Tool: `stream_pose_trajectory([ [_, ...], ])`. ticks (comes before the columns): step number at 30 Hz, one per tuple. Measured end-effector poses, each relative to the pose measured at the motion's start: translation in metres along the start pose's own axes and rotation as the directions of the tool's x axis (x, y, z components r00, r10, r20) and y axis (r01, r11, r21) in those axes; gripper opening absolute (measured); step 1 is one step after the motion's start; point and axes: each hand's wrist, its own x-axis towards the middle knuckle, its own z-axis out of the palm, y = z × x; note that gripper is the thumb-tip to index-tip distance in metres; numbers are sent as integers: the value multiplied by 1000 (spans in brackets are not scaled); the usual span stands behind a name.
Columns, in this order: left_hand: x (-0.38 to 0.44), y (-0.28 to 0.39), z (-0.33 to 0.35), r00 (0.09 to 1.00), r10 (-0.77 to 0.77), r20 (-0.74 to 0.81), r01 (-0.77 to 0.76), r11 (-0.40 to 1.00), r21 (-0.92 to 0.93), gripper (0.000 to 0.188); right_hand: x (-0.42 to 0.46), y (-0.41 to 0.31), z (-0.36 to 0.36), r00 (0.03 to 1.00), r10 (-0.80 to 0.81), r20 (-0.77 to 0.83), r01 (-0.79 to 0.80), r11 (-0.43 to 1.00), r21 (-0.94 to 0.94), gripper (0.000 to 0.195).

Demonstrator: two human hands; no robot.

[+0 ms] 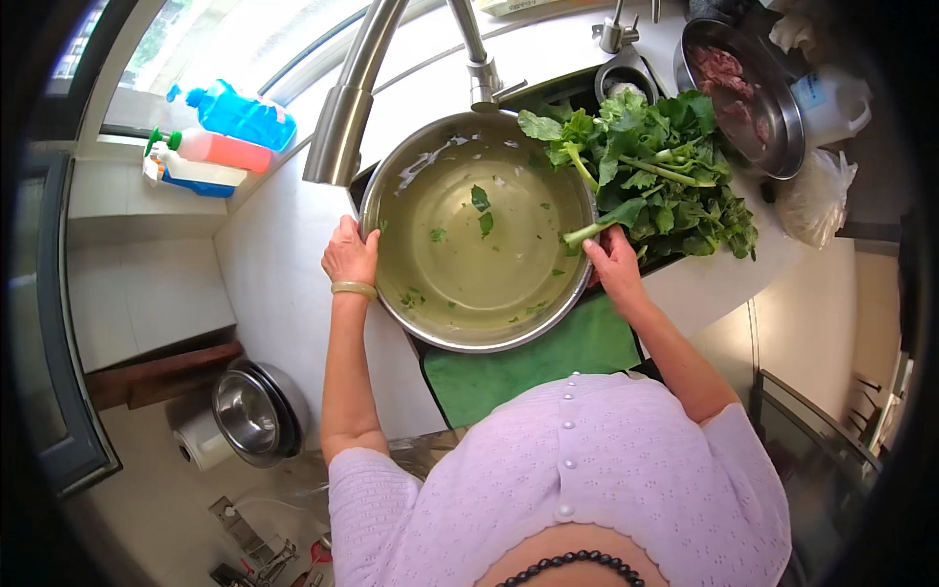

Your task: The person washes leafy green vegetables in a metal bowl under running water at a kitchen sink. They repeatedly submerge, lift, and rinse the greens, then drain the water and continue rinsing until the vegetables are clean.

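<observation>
A wide stainless steel basin (480, 345) lies in front of me, holding cloudy yellow-green water with torn leaf bits (480, 198) floating on it. My left hand (352, 249) grips the basin's left rim, thumb over the edge. On the opposite side my right hand (616, 268) is at the right rim, its fingers partly hidden beneath the edge. A pale cut stalk (587, 233) rests over the rim right beside my right thumb. It belongs to a heap of leafy green vegetables (660, 169) piled to the right of the basin.
A steel faucet (341, 132) hangs over the basin's upper left, near a second tap (484, 81). Raw meat (722, 70) lies in a steel bowl (792, 147) at upper right. Soap bottles (227, 150) stand by the window. A green mat (535, 359) is below the basin.
</observation>
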Motion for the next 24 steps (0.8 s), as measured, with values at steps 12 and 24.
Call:
stream_pose_trajectory([
  [12,20,-3,6,974,213,-74,-204,973,108,32,62,-10,-9,946,-168,-279,70,941,-330,40],
  [24,20,-17,19,942,273,-193,-263,962,79,26,30,23,12,963,-103,-249,40,969,-243,28],
])
